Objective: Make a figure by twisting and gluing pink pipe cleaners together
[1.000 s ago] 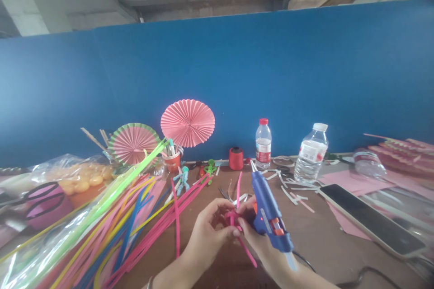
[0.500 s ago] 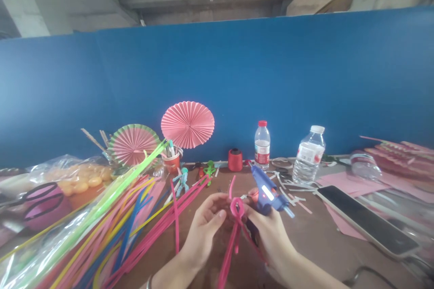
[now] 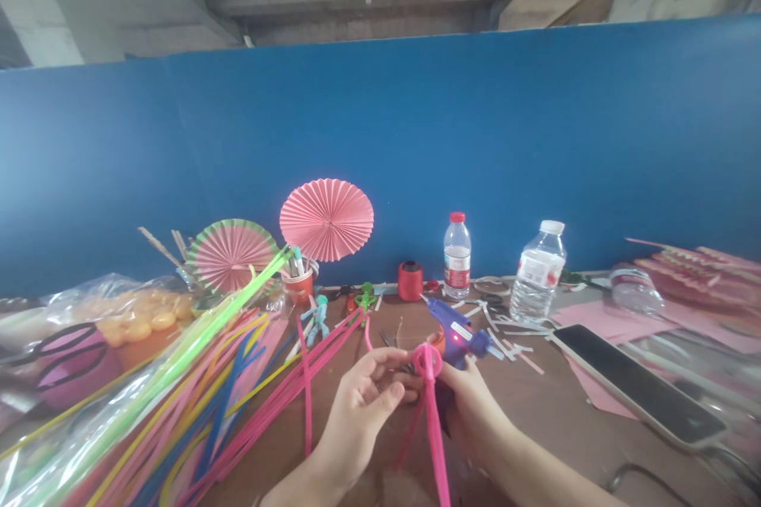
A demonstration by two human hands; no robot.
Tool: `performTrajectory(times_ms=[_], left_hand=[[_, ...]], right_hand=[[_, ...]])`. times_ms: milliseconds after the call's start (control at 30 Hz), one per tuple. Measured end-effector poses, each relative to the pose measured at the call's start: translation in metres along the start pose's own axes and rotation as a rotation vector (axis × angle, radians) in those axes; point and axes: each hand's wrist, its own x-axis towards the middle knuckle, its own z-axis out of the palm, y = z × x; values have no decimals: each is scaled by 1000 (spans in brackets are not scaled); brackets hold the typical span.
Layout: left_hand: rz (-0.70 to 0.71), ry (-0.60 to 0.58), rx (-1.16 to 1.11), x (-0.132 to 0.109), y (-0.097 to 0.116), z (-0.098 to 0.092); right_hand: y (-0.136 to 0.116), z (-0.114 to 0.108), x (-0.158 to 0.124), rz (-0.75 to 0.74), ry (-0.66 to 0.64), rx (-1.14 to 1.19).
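Observation:
My left hand [image 3: 364, 402] curls its fingers around one side of a pink pipe cleaner loop [image 3: 427, 362]. My right hand [image 3: 471, 398] pinches the loop's other side and also grips a blue glue gun [image 3: 453, 326], whose nozzle points away to the upper left. The pipe cleaner's long pink tail [image 3: 437, 444] hangs down between my wrists. Both hands hover just above the brown table [image 3: 535, 404].
A bag of coloured pipe cleaners [image 3: 154, 404] spreads over the left. Paper fans [image 3: 326, 219], a red cup [image 3: 300, 283], a red spool [image 3: 410, 280] and two water bottles [image 3: 456, 255] stand along the blue wall. A phone [image 3: 636, 384] and pink paper lie right.
The glue gun has swung from upright to lying flat with its nozzle pointing away. The pink pipe cleaner was lifted and turned, so its loop faces up and its tail hangs down.

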Motion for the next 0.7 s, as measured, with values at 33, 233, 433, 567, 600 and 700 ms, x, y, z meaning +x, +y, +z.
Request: performTrajectory(times_ms=[33, 233, 433, 567, 600, 700], left_hand=[[6, -3, 11, 0, 0, 0], [18, 6, 78, -2, 3, 4], [58, 96, 239, -3, 2, 11], [67, 166, 371, -2, -1, 15], [69, 174, 393, -2, -1, 15], [77, 190, 434, -2, -3, 16]], right_hand=[[0, -1, 0, 14, -11, -3], [-3, -2, 2, 27, -34, -42], [0, -4, 2, -17, -53, -62], [3, -3, -1, -13, -59, -55], [4, -2, -2, -12, -63, -56], [3, -2, -4, -18, -52, -59]])
